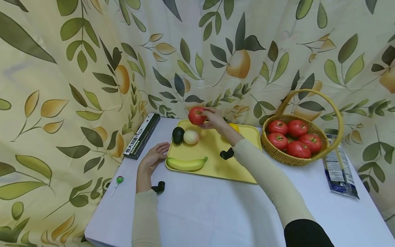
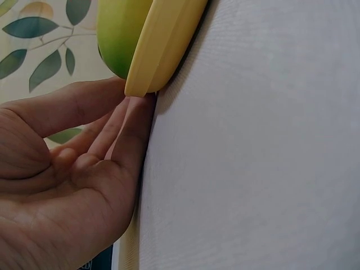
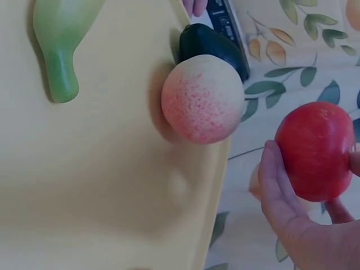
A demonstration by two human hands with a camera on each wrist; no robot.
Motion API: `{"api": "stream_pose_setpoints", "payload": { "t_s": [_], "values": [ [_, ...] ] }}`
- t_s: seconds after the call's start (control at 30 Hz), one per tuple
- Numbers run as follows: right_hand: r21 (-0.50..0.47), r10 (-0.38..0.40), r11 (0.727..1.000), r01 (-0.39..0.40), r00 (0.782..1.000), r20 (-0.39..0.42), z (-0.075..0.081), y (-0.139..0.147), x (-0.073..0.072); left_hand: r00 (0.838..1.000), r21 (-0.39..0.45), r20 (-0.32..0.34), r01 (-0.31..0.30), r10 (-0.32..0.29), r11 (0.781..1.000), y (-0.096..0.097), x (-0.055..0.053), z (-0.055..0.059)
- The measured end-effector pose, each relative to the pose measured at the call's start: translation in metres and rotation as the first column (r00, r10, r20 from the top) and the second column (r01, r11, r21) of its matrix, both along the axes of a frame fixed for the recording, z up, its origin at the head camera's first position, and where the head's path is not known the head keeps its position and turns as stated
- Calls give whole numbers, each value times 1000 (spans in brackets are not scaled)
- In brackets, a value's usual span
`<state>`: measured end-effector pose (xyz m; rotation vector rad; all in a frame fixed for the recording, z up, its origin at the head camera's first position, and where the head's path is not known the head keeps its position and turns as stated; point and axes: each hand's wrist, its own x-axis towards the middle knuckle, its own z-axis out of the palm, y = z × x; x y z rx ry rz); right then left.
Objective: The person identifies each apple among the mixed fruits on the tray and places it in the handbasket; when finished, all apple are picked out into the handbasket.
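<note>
My right hand (image 1: 214, 120) holds a red apple (image 1: 196, 116) raised over the back left of the yellow tray (image 1: 222, 164). In the right wrist view the fingers and thumb curve around the apple (image 3: 316, 151). Just below it on the tray lie a dark green avocado (image 1: 178, 135) and a pale pink peach (image 1: 191, 137). A banana (image 1: 186, 164) lies along the front left edge. At the tray's left side, my left hand (image 1: 154, 156) has its thumb and fingertips at the rim (image 2: 163, 50), thumb above and fingers lower. A yellow item (image 1: 234, 127) is partly hidden behind my right arm.
To the right stands a wicker basket (image 1: 277, 156) with a tall handle, holding several red apples (image 1: 298, 149). A blue packet (image 1: 339, 171) lies beside it. A dark pasta box (image 1: 142, 136) and a green lollipop (image 1: 119, 179) lie on the left. Patterned curtain (image 1: 197, 51) borders the table's back.
</note>
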<state>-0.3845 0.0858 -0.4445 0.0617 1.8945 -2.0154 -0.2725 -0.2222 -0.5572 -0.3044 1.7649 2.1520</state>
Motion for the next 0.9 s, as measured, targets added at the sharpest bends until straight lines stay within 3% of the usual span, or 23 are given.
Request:
{"api": "stream_pose_setpoints", "payload": {
  "t_s": [0.9],
  "values": [
    [66, 62, 996, -59, 997, -41, 29, 46, 35, 1000, 4, 5, 10, -10, 1000, 0, -1, 1]
  ]
}}
